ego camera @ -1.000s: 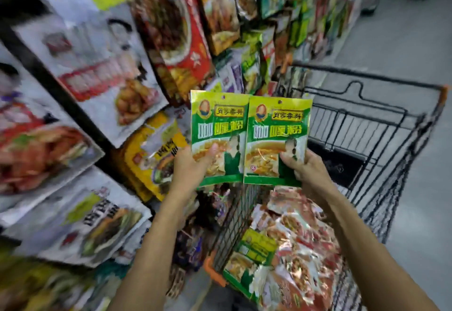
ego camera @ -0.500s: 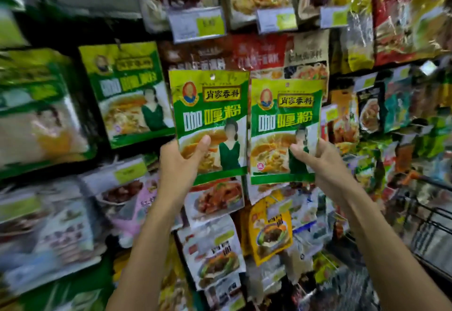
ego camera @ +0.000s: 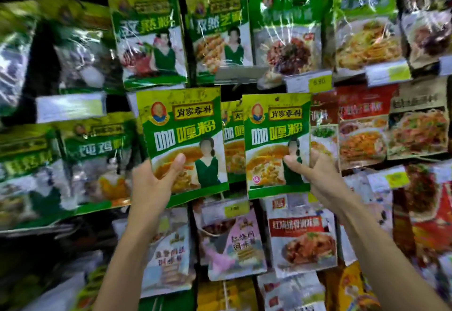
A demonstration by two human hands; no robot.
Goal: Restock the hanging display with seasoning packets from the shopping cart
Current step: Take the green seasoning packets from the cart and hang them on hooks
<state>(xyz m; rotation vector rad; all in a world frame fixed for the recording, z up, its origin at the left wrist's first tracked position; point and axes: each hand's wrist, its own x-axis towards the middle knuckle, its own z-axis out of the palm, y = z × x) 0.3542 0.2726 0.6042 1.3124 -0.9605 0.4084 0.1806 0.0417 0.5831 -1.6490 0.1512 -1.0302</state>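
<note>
Left hand (ego camera: 151, 188) pinches lower part of left curry packet (ego camera: 183, 124): thumb on front, fingers behind. Right hand (ego camera: 318, 178) grips right curry packet (ego camera: 276, 127) same way. Both packets upright, held before hung stock, flanking matching hung packet (ego camera: 232, 134); judged not yet on peg. Peg hidden.

Risks:
- Both hands occupied, none free to steady packet top.
- Blind threading may miss peg, tear hang hole or dislodge hung packet.
- Low grip may let top flop.

Cart not in view.
</note>
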